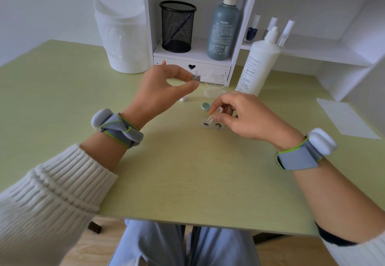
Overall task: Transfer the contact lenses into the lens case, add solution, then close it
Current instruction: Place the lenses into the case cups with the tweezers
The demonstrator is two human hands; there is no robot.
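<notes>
Lens case uncapped on the green surface, a dark ring in each well.
Right hand pinches white tweezers over it; left hand, raised, pinches small grey piece.

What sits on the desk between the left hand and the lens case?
In the head view, a teal cap lies between the left hand and the lens case; a small white piece sits nearer the hand.

I note open pale green tabletop along the near edge. Far edge blocked: white lidded bin, white shelf unit, tall white plastic bottle. White paper sheet lies at the right edge.
</notes>
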